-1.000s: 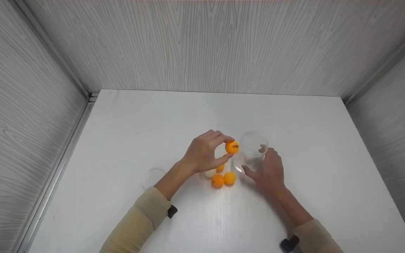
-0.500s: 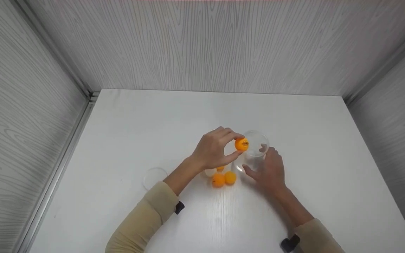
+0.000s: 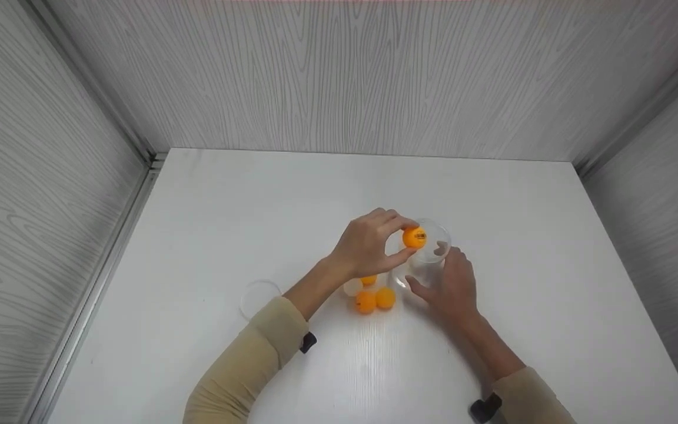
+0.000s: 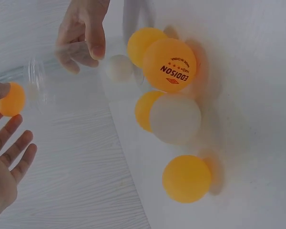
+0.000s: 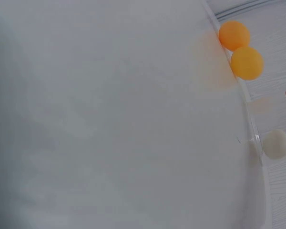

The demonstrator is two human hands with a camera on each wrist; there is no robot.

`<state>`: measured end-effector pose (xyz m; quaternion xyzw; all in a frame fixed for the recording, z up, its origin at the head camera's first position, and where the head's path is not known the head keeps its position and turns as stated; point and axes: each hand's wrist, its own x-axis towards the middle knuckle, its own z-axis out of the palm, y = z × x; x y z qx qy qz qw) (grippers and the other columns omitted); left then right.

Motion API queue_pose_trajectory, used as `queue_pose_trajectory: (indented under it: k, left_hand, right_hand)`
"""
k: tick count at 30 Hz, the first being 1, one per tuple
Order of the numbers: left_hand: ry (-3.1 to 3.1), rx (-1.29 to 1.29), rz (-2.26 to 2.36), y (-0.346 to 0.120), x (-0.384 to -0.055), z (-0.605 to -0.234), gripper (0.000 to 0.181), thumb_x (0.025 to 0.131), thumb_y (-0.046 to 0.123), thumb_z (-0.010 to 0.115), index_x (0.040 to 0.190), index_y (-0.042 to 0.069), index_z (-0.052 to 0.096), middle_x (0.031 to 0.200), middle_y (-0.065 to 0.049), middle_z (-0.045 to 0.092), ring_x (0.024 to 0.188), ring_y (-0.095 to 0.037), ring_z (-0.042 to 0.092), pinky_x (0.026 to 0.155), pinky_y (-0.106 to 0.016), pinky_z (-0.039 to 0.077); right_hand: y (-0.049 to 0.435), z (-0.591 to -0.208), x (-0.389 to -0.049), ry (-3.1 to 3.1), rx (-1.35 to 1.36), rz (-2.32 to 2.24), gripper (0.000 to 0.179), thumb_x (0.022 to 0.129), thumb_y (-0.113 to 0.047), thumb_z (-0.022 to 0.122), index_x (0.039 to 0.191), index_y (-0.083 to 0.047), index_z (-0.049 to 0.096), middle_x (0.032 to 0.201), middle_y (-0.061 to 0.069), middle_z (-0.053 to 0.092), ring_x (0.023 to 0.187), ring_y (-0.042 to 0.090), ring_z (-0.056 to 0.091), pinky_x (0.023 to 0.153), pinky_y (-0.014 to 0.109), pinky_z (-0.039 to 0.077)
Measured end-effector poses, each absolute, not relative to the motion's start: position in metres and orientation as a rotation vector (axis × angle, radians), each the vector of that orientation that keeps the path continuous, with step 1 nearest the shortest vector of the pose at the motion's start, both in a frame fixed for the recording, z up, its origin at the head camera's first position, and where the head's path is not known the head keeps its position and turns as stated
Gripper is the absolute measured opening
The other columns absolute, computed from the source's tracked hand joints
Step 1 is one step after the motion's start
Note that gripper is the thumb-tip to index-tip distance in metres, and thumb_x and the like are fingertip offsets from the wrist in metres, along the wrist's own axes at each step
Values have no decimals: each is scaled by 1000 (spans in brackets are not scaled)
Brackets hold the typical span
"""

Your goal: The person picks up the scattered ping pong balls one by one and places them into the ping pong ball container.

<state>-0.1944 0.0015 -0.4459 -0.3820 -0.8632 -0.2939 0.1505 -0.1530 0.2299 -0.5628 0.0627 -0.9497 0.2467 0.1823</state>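
My left hand [image 3: 368,242] pinches an orange ping-pong ball [image 3: 415,238] between thumb and fingertip, at the mouth of a clear plastic jar [image 3: 430,272]. The jar stands upright, and my right hand [image 3: 454,288] holds it with fingers and thumb round its side. A white ping-pong ball [image 4: 119,68] shows through the jar's lower wall in the left wrist view, apparently inside. Beside the jar lie loose balls: a printed orange ball [image 4: 169,65], a white ball [image 4: 175,118], a plain orange ball [image 4: 187,179] and other orange ones.
A clear round lid [image 3: 242,297] lies flat on the white table [image 3: 245,200], left of the balls and partly behind my left forearm. Grey wood-grain panels [image 3: 339,76] border the table at the back and on both sides.
My left hand has carried the orange ping-pong ball to the right and slightly away from me, from beside the jar to its mouth. My right hand and the jar stay put.
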Motion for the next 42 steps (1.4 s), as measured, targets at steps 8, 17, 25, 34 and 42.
queue_pose_trajectory:
  k: [8,17,25,34,42]
  left_hand:
    - [-2505,-1078,-848,9,-200,-447,36,96,36,74,127,17,72,113,3,76,99,-16,69,88,-24,60]
    - [-2513,-1097,-880,17,-203,-449,36,95,35,74,126,16,72,111,2,76,99,-17,69,87,-26,60]
    - [-2540,-1066,-882,25,-209,-452,34,96,35,74,125,17,72,110,3,77,99,-16,67,86,-25,59]
    - [-2597,-1073,-917,29,-212,-456,36,97,36,73,127,17,71,114,3,76,103,-18,67,90,-23,57]
    - [-2607,-1064,-910,31,-214,-459,35,98,37,72,127,18,71,115,4,76,105,-14,65,92,-22,57]
  right_hand:
    - [230,-561,-153,-2668,184,725,80,78,-52,88,135,-9,52,114,12,62,91,25,54,87,41,58]
    - [231,-562,-155,-2683,183,695,81,76,-51,89,132,-5,53,109,14,61,89,27,53,85,43,56]
    - [230,-559,-154,-2735,149,707,78,78,-50,88,130,-4,52,107,14,58,92,30,53,85,44,54]
    - [231,-560,-153,-2714,166,721,77,77,-48,89,129,-4,52,105,14,58,90,30,53,83,43,53]
    - [231,-562,-153,-2692,189,728,76,77,-48,89,128,-5,52,103,14,57,87,29,51,81,42,52]
